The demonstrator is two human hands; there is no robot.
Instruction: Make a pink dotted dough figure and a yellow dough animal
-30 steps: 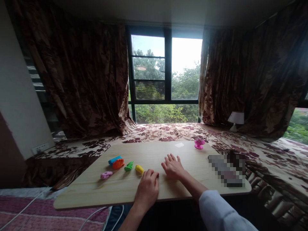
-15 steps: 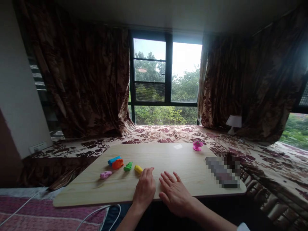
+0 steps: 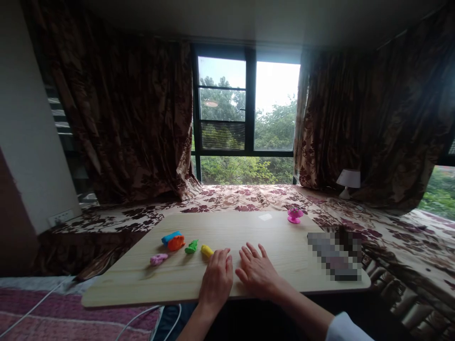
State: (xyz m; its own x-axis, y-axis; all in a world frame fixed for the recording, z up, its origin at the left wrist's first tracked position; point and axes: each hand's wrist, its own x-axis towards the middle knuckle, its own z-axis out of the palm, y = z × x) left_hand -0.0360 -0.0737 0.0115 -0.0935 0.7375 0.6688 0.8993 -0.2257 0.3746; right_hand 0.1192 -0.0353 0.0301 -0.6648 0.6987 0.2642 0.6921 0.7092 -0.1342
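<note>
Palm down near the front edge of the wooden tabletop [image 3: 142,284], my left hand [image 3: 217,279] has its fingers stretched forward and holds nothing visible. Just beyond its fingertips lies a yellow clay-like piece [image 3: 206,251], partly covered by them; I cannot tell whether they touch. My right hand [image 3: 259,272] is beside it, fingers spread and nothing visible in them. Left of the yellow piece are a small green piece [image 3: 191,246], an orange lump [image 3: 176,243] against a blue one [image 3: 171,236], and a pink piece [image 3: 158,259].
A magenta toy-like object [image 3: 295,216] stands at the far right of the tabletop, with a white paper-like piece [image 3: 265,217] left of it. A blurred-out item [image 3: 334,258] lies at the right edge. Beyond are a patterned cloth [image 3: 245,194] and a lamp [image 3: 348,179]; a white cable [image 3: 137,312] hangs in front.
My right hand has moved slightly forward over the tabletop, showing more sleeve. My left hand is nearly where it was. The whole view has shifted a little; the clay-like pieces keep their places.
</note>
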